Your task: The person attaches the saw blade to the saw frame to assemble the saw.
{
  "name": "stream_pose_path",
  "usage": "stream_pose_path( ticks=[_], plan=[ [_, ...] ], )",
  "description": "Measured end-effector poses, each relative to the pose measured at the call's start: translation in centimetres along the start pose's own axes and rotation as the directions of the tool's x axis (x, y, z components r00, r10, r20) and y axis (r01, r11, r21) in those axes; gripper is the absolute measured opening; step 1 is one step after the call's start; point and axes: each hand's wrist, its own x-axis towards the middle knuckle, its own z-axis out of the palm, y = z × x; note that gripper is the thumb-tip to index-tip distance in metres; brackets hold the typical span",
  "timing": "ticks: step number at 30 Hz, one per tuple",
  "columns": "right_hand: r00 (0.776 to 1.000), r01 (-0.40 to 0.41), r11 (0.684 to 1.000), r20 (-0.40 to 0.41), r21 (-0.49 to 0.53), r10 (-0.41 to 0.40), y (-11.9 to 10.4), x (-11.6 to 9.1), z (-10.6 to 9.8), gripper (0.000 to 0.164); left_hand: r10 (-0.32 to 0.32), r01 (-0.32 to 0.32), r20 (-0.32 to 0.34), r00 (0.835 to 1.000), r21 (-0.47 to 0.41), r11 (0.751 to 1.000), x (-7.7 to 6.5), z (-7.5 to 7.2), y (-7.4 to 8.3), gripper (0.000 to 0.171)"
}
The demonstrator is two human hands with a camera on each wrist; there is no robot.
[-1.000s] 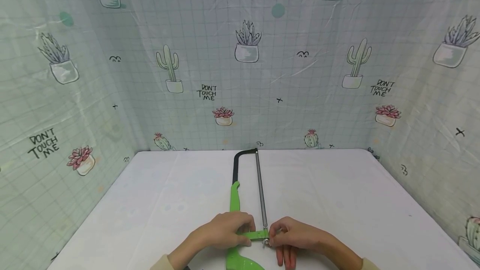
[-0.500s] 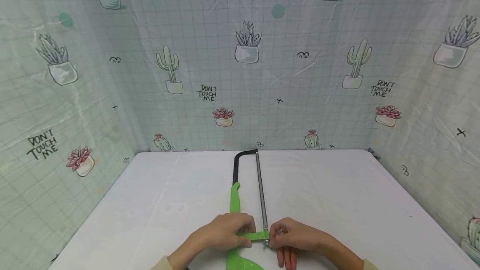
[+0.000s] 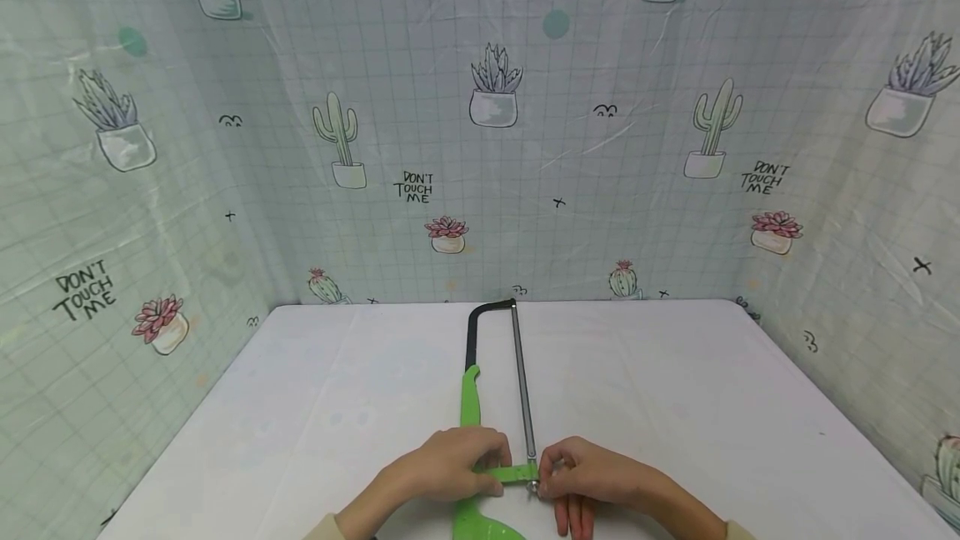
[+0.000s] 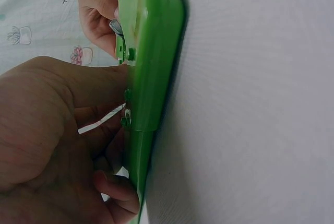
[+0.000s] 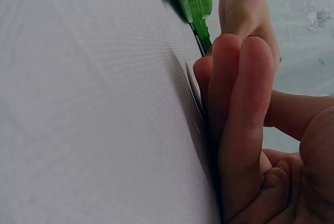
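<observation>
A hacksaw (image 3: 469, 398) with a green and black frame lies on the white table, its grey blade (image 3: 522, 382) to the right. My left hand (image 3: 457, 461) holds the green crossbar (image 3: 513, 473) between thumb and fingers, close to the handle. At the near end of the blade sits a small metal wing nut (image 3: 533, 487). The thumb and index finger of my right hand (image 3: 592, 473) pinch at this wing nut, partly covering it. In the right wrist view, the other fingers (image 5: 245, 93) extend low by the tabletop. The left wrist view shows the green handle (image 4: 151, 51) beside my left thumb.
The white tabletop (image 3: 660, 382) extends around the saw. A cactus-print cloth (image 3: 555, 148) hangs behind the table and along both sides.
The wing nut's wings appear slightly turned at my right fingertips. Both hands and the hacksaw keep nearly the same place.
</observation>
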Motion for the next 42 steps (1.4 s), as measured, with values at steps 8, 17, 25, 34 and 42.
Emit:
stream_pose_path(
  ticks=[8,17,25,34,42],
  plan=[
    [1.000,0.010,1.000,-0.005,-0.003,-0.010,-0.07,-0.10,0.05,0.010,0.005,-0.005,0.000,1.000,0.009,1.000,-0.02,-0.06,0.07,0.018],
    [1.000,0.004,1.000,-0.017,-0.023,-0.004,-0.07,-0.06,0.04,0.008,0.006,-0.006,-0.003,1.000,0.022,1.000,0.08,0.10,-0.03,0.019],
    [1.000,0.003,0.998,-0.031,-0.056,-0.005,-0.11,0.02,0.15,0.012,-0.003,0.003,0.002,1.000,0.019,1.000,0.12,0.09,0.01,0.019],
    [0.999,0.009,0.999,-0.042,-0.053,-0.012,0.00,0.16,0.32,0.020,-0.007,0.007,0.006,1.000,0.005,1.000,-0.04,0.14,-0.14,0.020],
    [0.999,0.004,0.998,-0.052,-0.065,-0.007,-0.06,0.18,0.22,0.018,0.002,-0.002,-0.001,1.000,0.020,1.000,-0.03,0.10,-0.05,0.020]
  ],
)
